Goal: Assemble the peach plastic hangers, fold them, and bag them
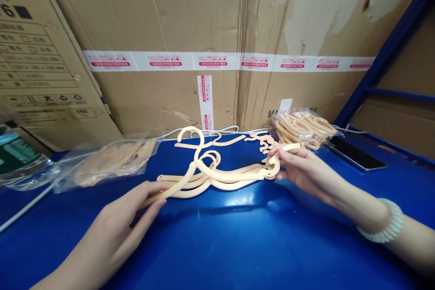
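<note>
A beige plastic clothes hanger (226, 176) is raised slightly above the blue tabletop, its large hook curling up and to the left. The end of its left arm is pinched between the thumb and fingers of my left hand (117, 222). My right hand (299, 167) grips a small curved beige hook piece (274, 166) at the tip of the hanger's right arm; whether the two are joined I cannot tell. Behind and below the held one lie several similar hangers (190, 193), overlapping. Small loose hook pieces (265, 145) are heaped just beyond my right hand.
A clear bag of beige parts (115, 161) lies left, near a water bottle (20, 158). Another filled bag (302, 129) and a dark phone (356, 154) are at right. A single hanger (227, 143) rests farther back. Large cardboard boxes (163, 95) and a white cable (27, 208) border the table.
</note>
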Tool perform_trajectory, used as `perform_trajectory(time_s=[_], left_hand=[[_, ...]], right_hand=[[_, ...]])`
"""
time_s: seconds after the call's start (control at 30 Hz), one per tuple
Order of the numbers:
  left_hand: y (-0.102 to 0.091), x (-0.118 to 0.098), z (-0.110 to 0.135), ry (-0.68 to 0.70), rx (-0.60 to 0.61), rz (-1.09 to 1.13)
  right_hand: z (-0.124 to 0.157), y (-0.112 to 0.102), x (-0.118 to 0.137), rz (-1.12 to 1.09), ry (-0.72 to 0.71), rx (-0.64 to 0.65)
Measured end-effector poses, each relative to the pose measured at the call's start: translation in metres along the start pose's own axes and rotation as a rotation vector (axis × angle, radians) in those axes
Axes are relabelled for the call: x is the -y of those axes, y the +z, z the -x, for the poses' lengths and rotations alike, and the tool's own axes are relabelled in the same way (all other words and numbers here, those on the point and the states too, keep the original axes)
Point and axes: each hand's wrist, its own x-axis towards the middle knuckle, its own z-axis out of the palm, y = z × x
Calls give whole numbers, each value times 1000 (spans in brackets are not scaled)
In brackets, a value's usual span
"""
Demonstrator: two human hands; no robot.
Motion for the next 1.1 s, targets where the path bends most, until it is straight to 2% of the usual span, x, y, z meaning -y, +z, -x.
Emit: perform_trajectory(time_s=[0.1,0.17,0.3,0.4,0.53,0.73,1.1], left_hand=[[-6,10,-1,22,-47,-62],[-8,13,-2,55,-65,-90],[-4,11,-2,136,13,-97],[-1,10,-1,156,55,-98],[2,12,1,176,30,-113],[7,18,3,229,60,-136],[6,20,4,206,-3,-182]], right_hand=[[-8,-18,10,50,-46,-6],[-12,-28,17,212,-45,22],[-15,-37,25,638,-72,156],[-15,-38,26,795,-146,213],[-16,-44,24,952,-145,287],[-18,-55,26,1157,-120,294],[-16,-52,20,1413,-150,309]])
